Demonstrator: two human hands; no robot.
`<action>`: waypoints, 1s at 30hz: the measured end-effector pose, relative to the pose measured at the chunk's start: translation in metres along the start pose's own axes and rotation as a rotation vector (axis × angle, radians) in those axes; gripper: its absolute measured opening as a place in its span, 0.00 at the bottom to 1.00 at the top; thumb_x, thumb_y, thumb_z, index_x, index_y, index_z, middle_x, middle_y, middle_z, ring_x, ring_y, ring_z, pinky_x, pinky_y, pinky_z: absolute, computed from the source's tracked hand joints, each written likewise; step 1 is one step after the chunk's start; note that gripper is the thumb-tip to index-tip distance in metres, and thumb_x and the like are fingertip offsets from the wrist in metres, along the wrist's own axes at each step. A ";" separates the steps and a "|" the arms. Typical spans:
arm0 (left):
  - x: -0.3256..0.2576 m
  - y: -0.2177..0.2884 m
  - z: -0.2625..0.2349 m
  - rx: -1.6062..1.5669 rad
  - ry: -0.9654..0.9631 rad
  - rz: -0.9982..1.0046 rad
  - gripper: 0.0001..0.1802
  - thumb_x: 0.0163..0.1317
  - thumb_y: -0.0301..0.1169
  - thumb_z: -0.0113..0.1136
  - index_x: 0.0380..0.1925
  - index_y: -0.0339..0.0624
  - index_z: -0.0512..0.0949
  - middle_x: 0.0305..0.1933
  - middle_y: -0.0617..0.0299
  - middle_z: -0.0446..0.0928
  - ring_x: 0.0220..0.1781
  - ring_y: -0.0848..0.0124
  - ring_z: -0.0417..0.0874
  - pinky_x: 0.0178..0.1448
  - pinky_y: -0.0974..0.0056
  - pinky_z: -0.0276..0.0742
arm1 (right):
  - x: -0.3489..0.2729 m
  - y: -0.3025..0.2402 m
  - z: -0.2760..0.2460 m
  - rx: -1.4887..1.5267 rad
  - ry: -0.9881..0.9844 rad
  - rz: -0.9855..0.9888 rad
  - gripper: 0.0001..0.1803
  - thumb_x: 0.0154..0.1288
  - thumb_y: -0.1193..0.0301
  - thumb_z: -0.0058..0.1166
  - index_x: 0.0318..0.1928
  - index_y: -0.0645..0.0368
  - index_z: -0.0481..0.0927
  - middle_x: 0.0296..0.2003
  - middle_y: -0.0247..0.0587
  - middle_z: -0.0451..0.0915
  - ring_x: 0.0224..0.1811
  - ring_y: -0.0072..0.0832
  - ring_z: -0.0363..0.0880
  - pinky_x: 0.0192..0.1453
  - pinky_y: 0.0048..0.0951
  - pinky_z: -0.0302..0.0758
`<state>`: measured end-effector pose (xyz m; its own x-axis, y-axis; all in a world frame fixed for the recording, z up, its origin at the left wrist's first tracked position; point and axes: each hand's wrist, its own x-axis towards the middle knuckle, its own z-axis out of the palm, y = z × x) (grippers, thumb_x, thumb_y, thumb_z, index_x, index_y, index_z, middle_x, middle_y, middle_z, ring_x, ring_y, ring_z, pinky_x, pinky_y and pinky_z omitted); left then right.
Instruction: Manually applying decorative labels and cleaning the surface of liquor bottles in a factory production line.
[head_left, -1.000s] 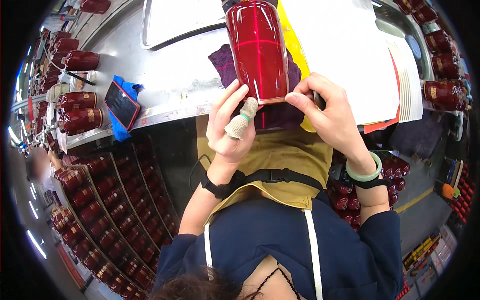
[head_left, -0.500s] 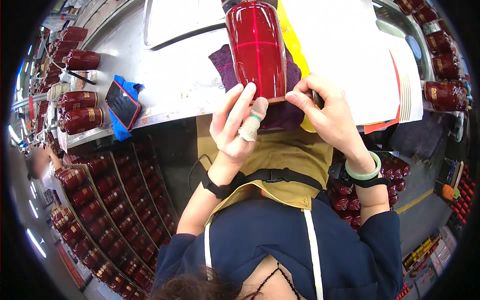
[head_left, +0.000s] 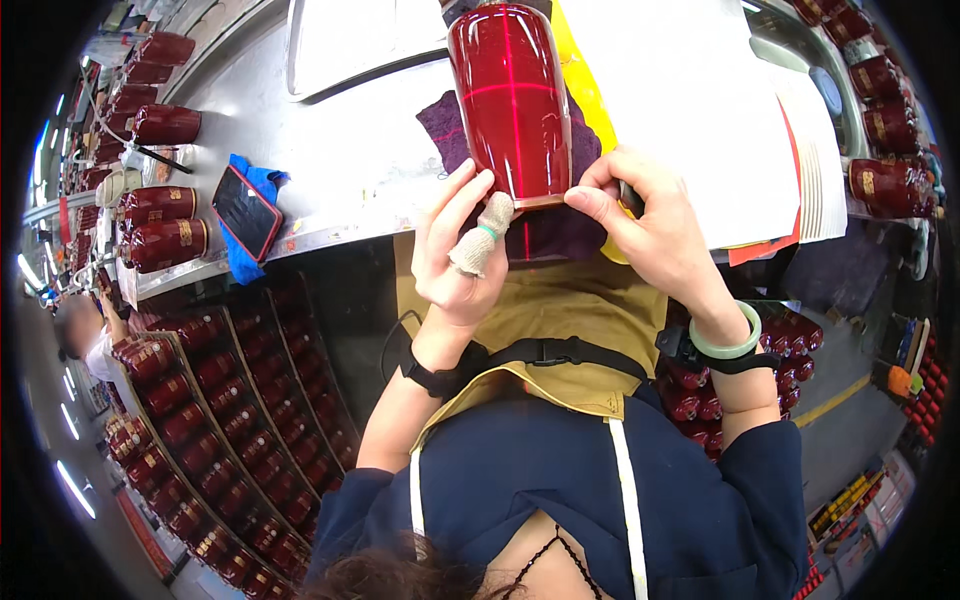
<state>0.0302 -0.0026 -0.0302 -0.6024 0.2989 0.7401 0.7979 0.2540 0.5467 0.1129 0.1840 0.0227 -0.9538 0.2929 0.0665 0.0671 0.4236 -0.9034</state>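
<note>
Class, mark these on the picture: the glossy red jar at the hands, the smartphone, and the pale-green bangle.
Glossy red jar [head_left: 506, 108], head view: the middle of its side.
Smartphone [head_left: 247, 212], head view: the middle of its dark screen.
Pale-green bangle [head_left: 728, 352], head view: the lower curve of its ring.

The red jar [head_left: 512, 110] is smooth and highly glossy, like glazed ceramic. The purple cloth [head_left: 442, 125] looks matt and soft, the counter [head_left: 228, 110] shiny metal. The finger cover [head_left: 473, 252] seems rough knitted fabric, the apron [head_left: 575, 300] matt cloth, the bangle [head_left: 733, 347] smooth and polished, the phone screen [head_left: 245, 212] dark and glassy.
</note>
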 end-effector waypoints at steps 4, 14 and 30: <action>-0.002 -0.003 -0.004 0.009 -0.032 0.015 0.20 0.54 0.13 0.75 0.49 0.29 0.85 0.53 0.46 0.86 0.55 0.55 0.88 0.59 0.58 0.86 | -0.001 -0.006 -0.005 -0.042 -0.016 0.027 0.13 0.70 0.68 0.67 0.35 0.65 0.80 0.28 0.41 0.78 0.26 0.30 0.73 0.34 0.33 0.70; 0.001 0.002 -0.002 0.135 -0.059 0.200 0.20 0.56 0.18 0.76 0.50 0.29 0.85 0.56 0.52 0.85 0.56 0.57 0.85 0.56 0.59 0.85 | 0.000 -0.001 -0.002 -0.028 0.003 -0.001 0.13 0.69 0.68 0.68 0.35 0.65 0.80 0.28 0.42 0.78 0.26 0.31 0.72 0.34 0.33 0.70; 0.008 0.008 0.003 0.081 -0.116 0.155 0.14 0.55 0.16 0.74 0.43 0.33 0.88 0.52 0.53 0.87 0.60 0.54 0.83 0.57 0.55 0.84 | 0.001 0.007 0.002 -0.009 0.024 0.004 0.13 0.68 0.67 0.68 0.35 0.66 0.82 0.28 0.43 0.79 0.26 0.32 0.74 0.35 0.35 0.72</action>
<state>0.0319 0.0043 -0.0209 -0.4749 0.4430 0.7605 0.8795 0.2687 0.3927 0.1117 0.1854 0.0153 -0.9464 0.3146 0.0733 0.0733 0.4302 -0.8997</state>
